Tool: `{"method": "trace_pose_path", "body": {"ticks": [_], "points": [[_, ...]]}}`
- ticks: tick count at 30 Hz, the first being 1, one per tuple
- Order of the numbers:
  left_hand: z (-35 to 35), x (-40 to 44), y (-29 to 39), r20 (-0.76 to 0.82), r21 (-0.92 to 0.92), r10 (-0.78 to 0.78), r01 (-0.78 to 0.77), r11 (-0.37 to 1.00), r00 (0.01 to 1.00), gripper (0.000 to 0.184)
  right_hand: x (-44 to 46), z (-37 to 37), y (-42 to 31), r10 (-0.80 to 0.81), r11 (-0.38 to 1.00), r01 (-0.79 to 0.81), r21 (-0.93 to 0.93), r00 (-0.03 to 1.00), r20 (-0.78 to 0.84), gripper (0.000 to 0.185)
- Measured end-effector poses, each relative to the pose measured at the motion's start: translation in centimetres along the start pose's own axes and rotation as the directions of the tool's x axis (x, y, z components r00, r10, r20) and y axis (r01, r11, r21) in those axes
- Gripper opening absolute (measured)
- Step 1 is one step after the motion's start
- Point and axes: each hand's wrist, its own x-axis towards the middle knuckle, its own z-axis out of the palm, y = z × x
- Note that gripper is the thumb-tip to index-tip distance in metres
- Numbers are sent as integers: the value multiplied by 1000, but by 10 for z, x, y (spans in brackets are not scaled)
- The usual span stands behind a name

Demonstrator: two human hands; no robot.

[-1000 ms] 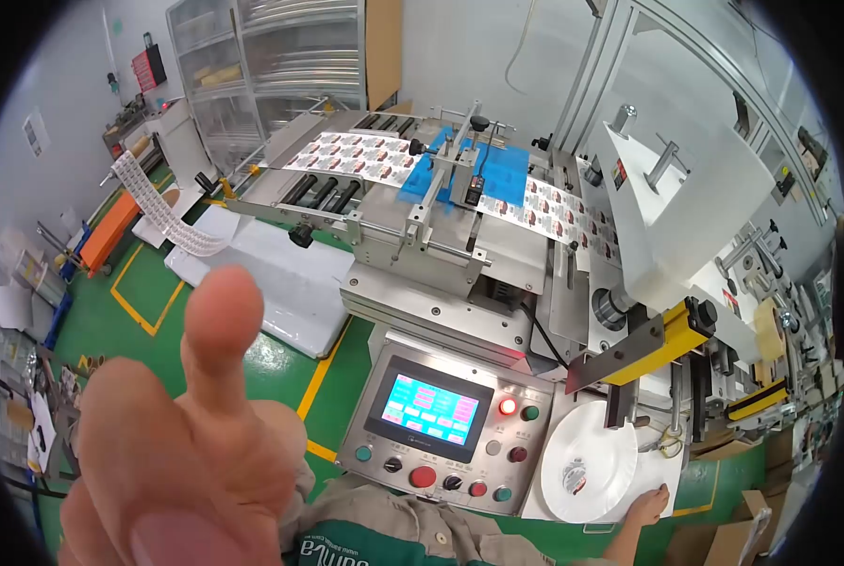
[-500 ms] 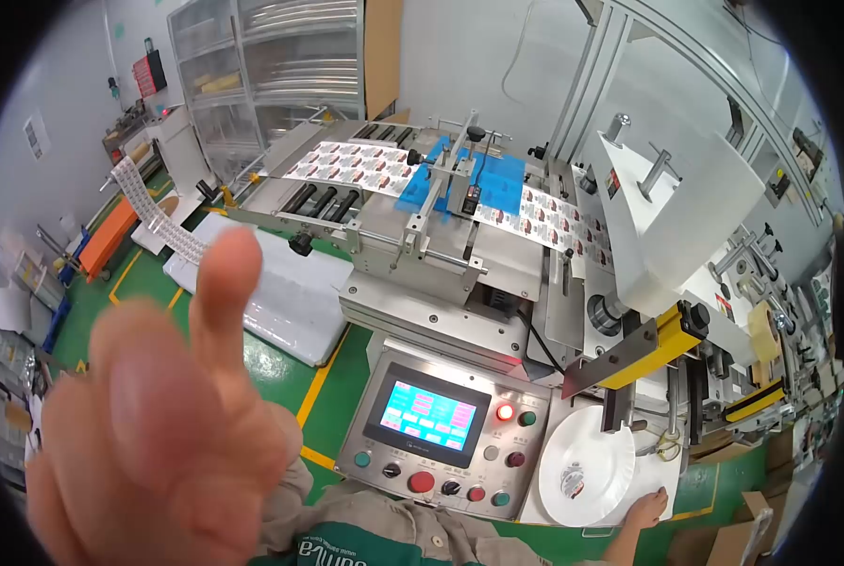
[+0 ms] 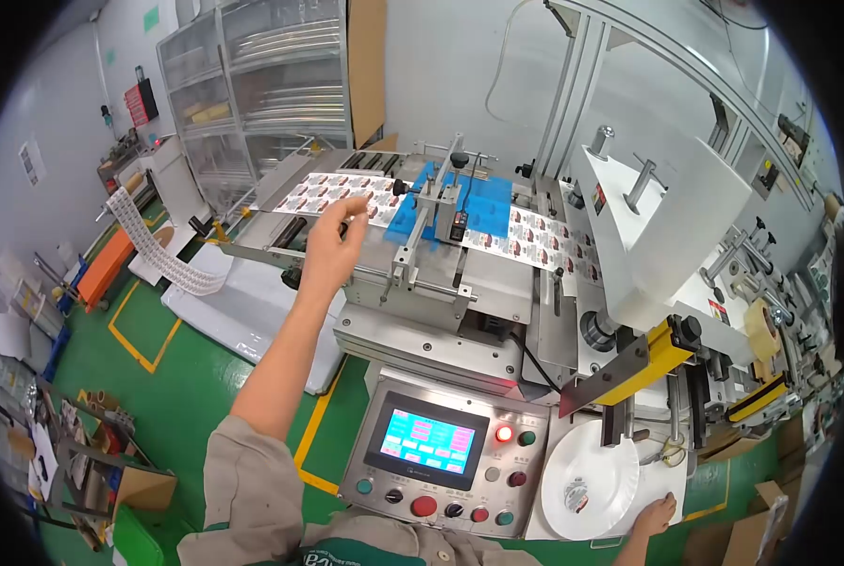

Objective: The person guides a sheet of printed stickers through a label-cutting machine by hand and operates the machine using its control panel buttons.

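My left hand [image 3: 335,247] is raised over the near edge of the label machine, beside the printed label web [image 3: 337,192]. Its thumb and index finger are apart, and I see nothing held between them. The web runs under a blue sheet [image 3: 493,203] and a clamp bar with a small black sensor [image 3: 459,226]. At the lower right, my right hand [image 3: 656,515] rests on the edge of a white board [image 3: 544,509], fingers lying on it. Next to that hand is a white plate [image 3: 613,491] with a round printed label [image 3: 576,495] on it.
A control panel with a lit touchscreen [image 3: 428,438] and several buttons faces me. Right of it juts a yellow bar [image 3: 641,361]. Scissors [image 3: 674,451] lie behind the plate. A strip of labels [image 3: 153,241] hangs at the left above a white wrapped stack [image 3: 252,325].
My left hand has gone from close before the camera, finger raised, out to the machine by the label web. My right hand stays on the board. The view has shifted slightly.
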Motion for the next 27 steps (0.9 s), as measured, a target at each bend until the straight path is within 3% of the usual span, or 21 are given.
{"method": "trace_pose_path", "body": {"ticks": [2,6,10,12,18,19,22,27], "points": [[9,4,-18,51,64,-14,10,998,999,24,0,-2,-2,17,1000,-17,-10,1000,13,27],[21,10,-42,174,350,141,-195,916,975,25,1,6,1,3,1000,-3,-4,1000,22,28],[30,24,-54,307,450,112,-248,858,945,24,1,7,2,3,1000,-3,-10,1000,11,29],[33,29,-55,324,553,-24,-169,816,946,26,2,6,4,10,1000,-10,11,1000,25,28],[40,21,-76,326,520,-27,-156,840,945,23,-1,-8,-7,65,998,-66,8,995,69,32],[41,21,-79,368,517,-128,-88,851,921,22,-1,-5,-7,61,998,-61,1,996,63,32],[44,13,-78,306,513,-19,-148,846,952,23,-1,0,-4,48,999,-48,-1,998,43,32],[41,14,-70,199,506,-78,-34,862,977,20,1,-5,-3,58,998,-59,9,995,77,32]]}}
